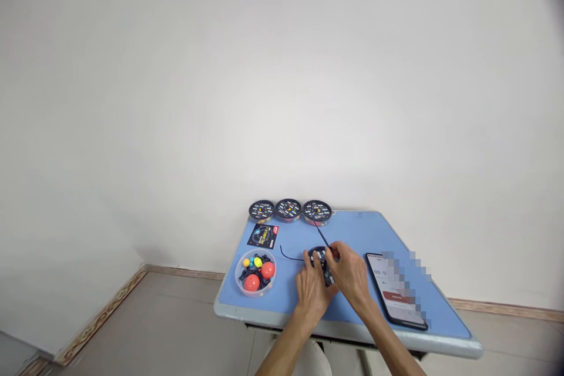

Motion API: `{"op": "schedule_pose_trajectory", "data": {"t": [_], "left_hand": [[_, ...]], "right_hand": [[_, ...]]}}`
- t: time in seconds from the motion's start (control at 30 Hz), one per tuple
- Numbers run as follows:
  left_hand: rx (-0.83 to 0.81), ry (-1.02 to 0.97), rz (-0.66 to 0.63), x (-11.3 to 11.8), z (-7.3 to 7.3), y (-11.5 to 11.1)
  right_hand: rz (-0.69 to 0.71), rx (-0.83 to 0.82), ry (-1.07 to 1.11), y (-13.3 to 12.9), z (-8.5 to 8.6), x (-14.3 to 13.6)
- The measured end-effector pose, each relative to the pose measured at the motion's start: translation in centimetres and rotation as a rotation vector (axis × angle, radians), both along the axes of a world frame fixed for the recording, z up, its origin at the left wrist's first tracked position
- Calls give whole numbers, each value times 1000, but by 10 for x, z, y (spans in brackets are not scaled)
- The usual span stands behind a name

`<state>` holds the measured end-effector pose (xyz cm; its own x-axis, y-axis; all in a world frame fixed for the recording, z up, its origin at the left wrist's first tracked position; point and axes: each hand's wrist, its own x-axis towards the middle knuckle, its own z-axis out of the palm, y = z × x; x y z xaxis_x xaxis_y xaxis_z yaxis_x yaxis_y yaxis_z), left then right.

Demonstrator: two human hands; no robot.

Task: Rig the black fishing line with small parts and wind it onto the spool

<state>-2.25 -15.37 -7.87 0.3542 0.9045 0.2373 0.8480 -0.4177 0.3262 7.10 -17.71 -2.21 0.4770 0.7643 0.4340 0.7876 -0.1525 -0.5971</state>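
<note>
A round black disc with small printed labels (329,277) lies on the blue table, partly covered by both hands. My left hand (312,285) rests on its left side, fingers spread over the edge. Over the disc's right side is my right hand (347,270), its fingers pinched round a thin black rod (324,238) that slants up to the left. A curved black piece (291,256) sticks out to the left of the disc. What lies under my right fingertips is hidden.
Three lidded round tubs (288,210) line the table's back edge. Before them lies a black card (263,236). A clear bowl (238,279) at the left holds red balls and small parts. A phone (396,291) lies at the right. Behind is a white wall.
</note>
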Motion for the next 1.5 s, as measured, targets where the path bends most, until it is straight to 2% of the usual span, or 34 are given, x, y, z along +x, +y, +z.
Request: {"op": "schedule_pose_trajectory", "data": {"t": [0.23,0.4,0.47,0.6,0.7,0.93,1.2,1.5], "left_hand": [[28,-31,-37,-3,1,0],[140,-123,-61,-24,12,-9],[216,-248,-121,-35,16,-17],[362,-503,-339,-54,15,-34],[431,-596,-402,-64,13,-41],[548,-647,-423,-87,15,-49],[661,-596,-297,-103,14,-59],[743,-584,-234,-111,22,-65]], "right_hand": [[19,66,28,-15,-6,2],[33,107,45,-31,-6,-2],[50,119,49,-39,-5,-8],[108,124,18,-54,-3,-28],[142,146,-82,-61,-3,-44],[194,187,-280,-71,-5,-65],[353,200,-295,-74,3,-73],[577,9,-240,-71,22,-70]]}}
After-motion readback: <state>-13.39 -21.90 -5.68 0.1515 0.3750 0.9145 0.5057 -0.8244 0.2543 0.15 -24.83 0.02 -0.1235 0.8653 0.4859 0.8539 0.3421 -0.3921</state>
